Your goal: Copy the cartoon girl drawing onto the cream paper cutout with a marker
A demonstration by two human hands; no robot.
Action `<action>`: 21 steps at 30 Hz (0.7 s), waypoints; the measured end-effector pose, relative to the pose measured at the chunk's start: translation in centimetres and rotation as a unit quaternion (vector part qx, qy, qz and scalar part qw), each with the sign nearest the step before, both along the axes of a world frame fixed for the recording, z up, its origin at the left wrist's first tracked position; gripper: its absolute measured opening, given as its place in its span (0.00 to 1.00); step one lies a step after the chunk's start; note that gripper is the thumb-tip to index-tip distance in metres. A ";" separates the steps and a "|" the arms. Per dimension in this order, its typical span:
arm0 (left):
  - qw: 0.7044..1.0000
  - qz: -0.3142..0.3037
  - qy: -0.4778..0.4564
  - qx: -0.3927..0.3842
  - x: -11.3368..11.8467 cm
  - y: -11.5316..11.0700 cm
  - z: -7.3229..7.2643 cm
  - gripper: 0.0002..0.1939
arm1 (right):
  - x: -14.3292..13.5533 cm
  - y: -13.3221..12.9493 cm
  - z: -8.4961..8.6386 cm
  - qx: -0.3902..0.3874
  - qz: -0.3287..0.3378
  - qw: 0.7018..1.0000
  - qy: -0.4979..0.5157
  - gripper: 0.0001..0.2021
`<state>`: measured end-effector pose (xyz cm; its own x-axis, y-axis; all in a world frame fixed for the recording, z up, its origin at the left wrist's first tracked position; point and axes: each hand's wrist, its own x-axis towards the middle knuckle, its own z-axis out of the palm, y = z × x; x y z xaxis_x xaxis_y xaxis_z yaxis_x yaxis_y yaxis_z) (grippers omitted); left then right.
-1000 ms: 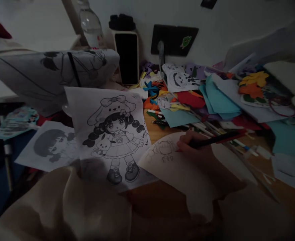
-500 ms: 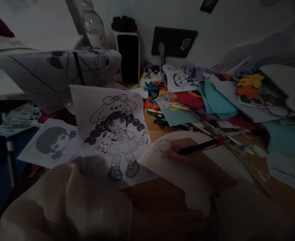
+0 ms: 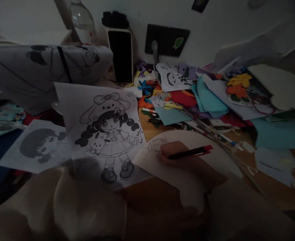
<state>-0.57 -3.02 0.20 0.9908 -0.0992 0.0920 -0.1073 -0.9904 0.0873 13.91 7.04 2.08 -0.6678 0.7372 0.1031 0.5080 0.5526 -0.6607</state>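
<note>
Clamping black-and-red pen [image 3: 189, 153] between fingers of right hand [image 3: 175, 153], over curved paper [image 3: 214, 144]; can't tell left hand's [image 3: 185, 219] fingers, too dark.

Dim pale wall [image 3: 205, 36], wooden desktop [image 3: 285, 167]

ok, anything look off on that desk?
Mostly clutter: paper scraps are jumbled across the back of the desk, crowding the curved sheet under the right hand. The face drawing at left sits askew, partly covered. No spill visible.
</note>
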 end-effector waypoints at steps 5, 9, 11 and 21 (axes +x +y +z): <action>0.995 -0.081 -0.025 -0.047 0.1 0.0 -0.1 0.14 | 0.0 0.0 0.0 -0.006 -0.004 1.000 -0.009 0.18; 0.997 -0.068 -0.014 0.026 -0.1 -0.3 0.4 0.12 | 0.2 0.0 0.0 -0.012 -0.023 1.000 0.013 0.18; 0.997 -0.073 0.001 0.034 -0.1 -0.4 0.5 0.10 | 0.3 0.0 0.0 -0.030 -0.027 0.999 0.029 0.19; 0.996 -0.040 -0.041 0.067 -0.5 -0.5 0.1 0.13 | 0.9 0.4 -0.4 -0.083 -0.050 0.993 0.071 0.16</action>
<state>-1.08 -3.53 0.31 0.9690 -0.1937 0.1532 -0.1871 -0.9807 -0.0565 14.79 7.41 1.63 -0.5776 0.8139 0.0630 0.4500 0.3818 -0.8073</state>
